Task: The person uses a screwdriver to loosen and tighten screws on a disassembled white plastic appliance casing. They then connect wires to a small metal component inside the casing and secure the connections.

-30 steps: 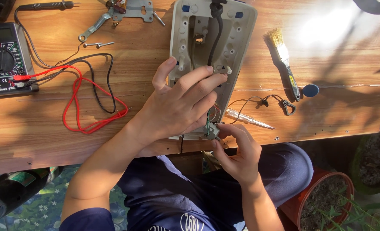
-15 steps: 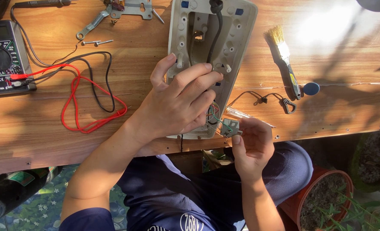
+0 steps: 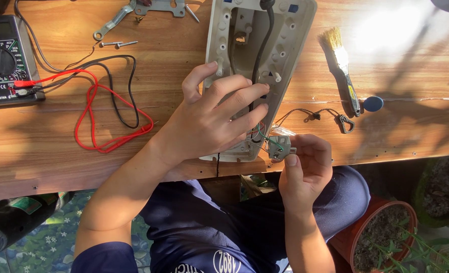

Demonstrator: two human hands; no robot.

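One beige casing (image 3: 290,30) lies on the bench (image 3: 184,81); the left hand (image 3: 214,119) presses spread fingers on it, the right hand (image 3: 305,167) beside it pinches one small grey switch (image 3: 279,147).

Single view, head-mounted, looking almost straight down over the near edge of the wooden table (image 3: 335,146). Close range: left hand (image 3: 209,119) and right hand (image 3: 308,164) sit centre frame, forearms running in from the bottom. The table fills the top two-thirds, its far edge cut off, so the multimeter (image 3: 5,60) is clipped at left. The bottom third shows the wearer's lap and the ground. No second view, so nothing overlaps.
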